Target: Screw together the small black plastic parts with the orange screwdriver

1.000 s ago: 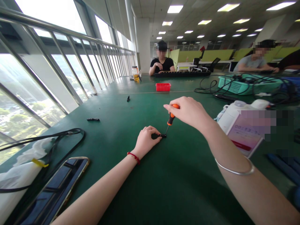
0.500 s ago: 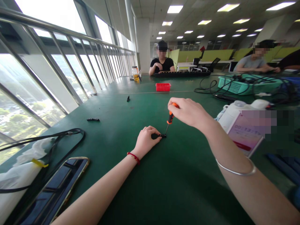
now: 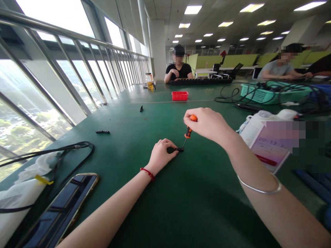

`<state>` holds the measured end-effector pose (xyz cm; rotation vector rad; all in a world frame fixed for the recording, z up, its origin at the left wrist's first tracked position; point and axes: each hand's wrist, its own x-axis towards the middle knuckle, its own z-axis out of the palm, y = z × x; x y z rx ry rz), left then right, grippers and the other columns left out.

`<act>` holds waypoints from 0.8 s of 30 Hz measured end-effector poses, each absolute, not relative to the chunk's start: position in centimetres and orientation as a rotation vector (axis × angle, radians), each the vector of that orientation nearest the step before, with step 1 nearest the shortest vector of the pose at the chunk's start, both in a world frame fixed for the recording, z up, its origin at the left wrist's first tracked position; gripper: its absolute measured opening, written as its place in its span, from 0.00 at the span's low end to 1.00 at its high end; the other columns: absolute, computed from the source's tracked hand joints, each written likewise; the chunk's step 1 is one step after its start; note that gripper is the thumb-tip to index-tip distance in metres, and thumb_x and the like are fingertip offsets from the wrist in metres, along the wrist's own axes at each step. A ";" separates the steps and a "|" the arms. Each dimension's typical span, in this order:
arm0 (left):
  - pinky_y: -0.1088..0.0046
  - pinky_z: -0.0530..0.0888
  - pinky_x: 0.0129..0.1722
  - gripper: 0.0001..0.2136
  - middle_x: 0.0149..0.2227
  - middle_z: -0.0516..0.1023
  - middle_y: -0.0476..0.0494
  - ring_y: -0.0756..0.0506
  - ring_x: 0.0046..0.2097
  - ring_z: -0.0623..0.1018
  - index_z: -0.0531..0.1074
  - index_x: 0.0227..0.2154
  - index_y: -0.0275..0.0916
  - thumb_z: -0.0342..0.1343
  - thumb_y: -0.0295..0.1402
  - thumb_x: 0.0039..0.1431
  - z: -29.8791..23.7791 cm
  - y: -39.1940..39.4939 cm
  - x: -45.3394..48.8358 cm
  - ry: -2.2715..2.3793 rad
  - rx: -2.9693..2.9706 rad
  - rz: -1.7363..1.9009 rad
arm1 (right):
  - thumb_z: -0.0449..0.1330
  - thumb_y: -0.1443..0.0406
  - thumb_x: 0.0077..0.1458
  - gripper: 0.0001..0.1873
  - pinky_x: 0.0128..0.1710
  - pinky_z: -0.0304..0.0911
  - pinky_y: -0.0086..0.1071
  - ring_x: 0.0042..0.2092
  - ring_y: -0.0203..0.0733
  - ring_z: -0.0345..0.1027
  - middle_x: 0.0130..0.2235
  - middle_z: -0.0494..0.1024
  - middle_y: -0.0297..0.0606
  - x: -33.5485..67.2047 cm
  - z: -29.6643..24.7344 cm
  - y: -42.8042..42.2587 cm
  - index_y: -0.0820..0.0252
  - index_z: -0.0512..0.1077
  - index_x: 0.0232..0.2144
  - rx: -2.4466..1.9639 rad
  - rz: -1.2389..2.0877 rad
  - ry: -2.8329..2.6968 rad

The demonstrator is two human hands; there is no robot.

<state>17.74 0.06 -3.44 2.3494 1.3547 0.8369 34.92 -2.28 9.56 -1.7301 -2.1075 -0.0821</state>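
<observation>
Lower left of the frame: a white plastic bag (image 3: 22,187) with a strip of yellow tape lies at the edge of the green table (image 3: 181,210). A looped black cable (image 3: 86,146) runs over it, and a phone (image 3: 63,205) lies face up just beside it.

Left of centre: a loose black piece (image 3: 102,132) rests on the table. A second, smaller black bit (image 3: 141,109) lies farther up, well apart from both hands.

Centre: the left hand (image 3: 160,155), a red cord (image 3: 148,173) at its wrist, rests on the table. Its fingers are closed on a small black part (image 3: 176,150), pinning it to the surface; the part's end sticks out to the right of the fingertips.

Just right of it, the screwdriver (image 3: 189,132), orange and black in the handle, stands tilted. Its tip is down on the exposed end of the part. The right hand (image 3: 208,124) is wrapped over the top of the handle, fingers clamped around it. A silver bangle (image 3: 261,188) sits on that forearm.

Upper centre: a red tray (image 3: 180,95) stands on the table beyond the hands. Farther back are a jar (image 3: 149,82) of yellow liquid and a person in a black shirt (image 3: 178,70) seated at the far end.

Right of frame: a white device (image 3: 254,129) with a lit screen stands near the right forearm. A teal basket (image 3: 261,93) draped with black cables lies behind it, and another person (image 3: 278,70) sits beyond.
</observation>
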 end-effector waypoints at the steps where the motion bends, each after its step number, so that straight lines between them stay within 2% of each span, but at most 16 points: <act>1: 0.64 0.69 0.45 0.05 0.38 0.75 0.46 0.44 0.42 0.71 0.76 0.29 0.41 0.57 0.34 0.51 -3.4 0.1 17.7 1.354 2.350 0.839 | 0.50 0.58 0.51 0.10 0.26 0.47 0.30 0.27 0.39 0.62 0.26 0.73 0.33 34.9 9.5 -2.3 0.53 0.70 0.30 -1.728 -0.092 -2.099; 3: 0.64 0.69 0.45 0.05 0.38 0.75 0.46 0.44 0.42 0.71 0.76 0.30 0.42 0.57 0.34 0.51 -3.5 0.1 17.7 1.348 2.352 0.845 | 0.51 0.58 0.50 0.11 0.25 0.47 0.30 0.27 0.39 0.62 0.27 0.73 0.33 34.9 9.5 -2.2 0.52 0.69 0.33 -1.734 -0.085 -2.091; 7: 0.64 0.69 0.45 0.05 0.38 0.75 0.46 0.44 0.42 0.71 0.76 0.30 0.42 0.57 0.34 0.51 -3.6 0.1 17.7 1.344 2.353 0.849 | 0.45 0.53 0.55 0.20 0.25 0.47 0.30 0.26 0.40 0.62 0.24 0.72 0.35 35.0 9.6 -2.2 0.55 0.70 0.25 -1.741 -0.039 -2.113; 11: 0.64 0.69 0.45 0.05 0.38 0.75 0.46 0.44 0.42 0.71 0.76 0.30 0.41 0.57 0.34 0.51 -3.5 0.1 17.7 1.347 2.363 0.844 | 0.51 0.57 0.51 0.11 0.26 0.48 0.30 0.29 0.40 0.64 0.28 0.75 0.34 35.0 9.6 -2.2 0.53 0.71 0.32 -1.726 -0.083 -2.099; 13: 0.64 0.69 0.45 0.05 0.38 0.75 0.46 0.44 0.42 0.71 0.76 0.30 0.41 0.57 0.34 0.51 -3.5 0.0 17.7 1.351 2.361 0.844 | 0.51 0.56 0.51 0.12 0.26 0.48 0.30 0.29 0.41 0.64 0.28 0.75 0.35 35.0 9.6 -2.3 0.54 0.71 0.31 -1.744 -0.064 -2.089; 16: 0.64 0.69 0.46 0.05 0.38 0.75 0.47 0.44 0.42 0.71 0.76 0.30 0.42 0.57 0.34 0.51 -3.5 0.0 17.7 1.355 2.356 0.844 | 0.44 0.53 0.56 0.21 0.26 0.48 0.30 0.27 0.41 0.64 0.24 0.73 0.36 35.0 9.7 -2.3 0.55 0.71 0.24 -1.755 -0.008 -2.102; 18: 0.64 0.69 0.46 0.05 0.38 0.75 0.47 0.44 0.42 0.71 0.76 0.30 0.42 0.57 0.34 0.51 -3.5 0.0 17.7 1.355 2.356 0.843 | 0.45 0.54 0.56 0.20 0.26 0.49 0.30 0.28 0.40 0.65 0.24 0.73 0.35 35.1 9.7 -2.3 0.55 0.72 0.25 -1.737 -0.010 -2.115; 21: 0.65 0.69 0.45 0.05 0.38 0.75 0.47 0.44 0.41 0.71 0.76 0.29 0.42 0.57 0.34 0.51 -3.5 0.0 17.7 1.356 2.356 0.847 | 0.51 0.58 0.51 0.11 0.26 0.49 0.30 0.29 0.41 0.65 0.28 0.75 0.34 35.1 9.8 -2.4 0.52 0.72 0.30 -1.727 -0.040 -2.112; 24: 0.65 0.69 0.45 0.05 0.38 0.75 0.46 0.44 0.41 0.71 0.76 0.30 0.41 0.57 0.34 0.51 -3.5 0.1 17.7 1.351 2.356 0.849 | 0.48 0.53 0.54 0.17 0.25 0.49 0.31 0.27 0.41 0.64 0.25 0.74 0.36 35.1 9.9 -2.6 0.55 0.71 0.26 -1.768 -0.026 -2.098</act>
